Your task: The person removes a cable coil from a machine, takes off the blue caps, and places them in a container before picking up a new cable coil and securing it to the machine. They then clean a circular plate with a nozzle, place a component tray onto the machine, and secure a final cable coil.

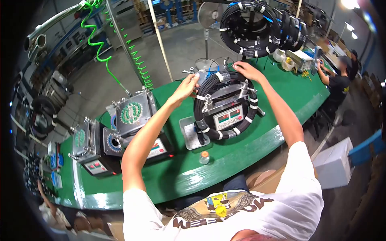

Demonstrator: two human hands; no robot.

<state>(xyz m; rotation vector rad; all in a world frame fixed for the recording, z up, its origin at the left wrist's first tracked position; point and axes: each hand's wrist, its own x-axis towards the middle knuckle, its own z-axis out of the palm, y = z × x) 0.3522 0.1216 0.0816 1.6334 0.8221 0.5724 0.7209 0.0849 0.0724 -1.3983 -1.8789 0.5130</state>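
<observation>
A coil of black cable (200, 108) with white tape bands stands around a metal machine whose red digital display (229, 117) shows through its middle. At the coil's upper left edge is my left hand (187, 89), its fingers curled together; what they hold, if anything, is too small to make out. My right hand (248, 71) is over the coil's upper right side, fingers stretched out towards a small metal fitting (226, 63) behind the coil. Clear plastic wrap (227, 76) and something blue (211, 71) show near the coil's top.
A tray (186, 141) and a small orange-topped jar (204, 158) sit in front on the green table (183, 176). Similar machines (138, 114) stand at left under a green air hose (105, 60). More cable coils (250, 28) hang behind. A co-worker (339, 86) is at right.
</observation>
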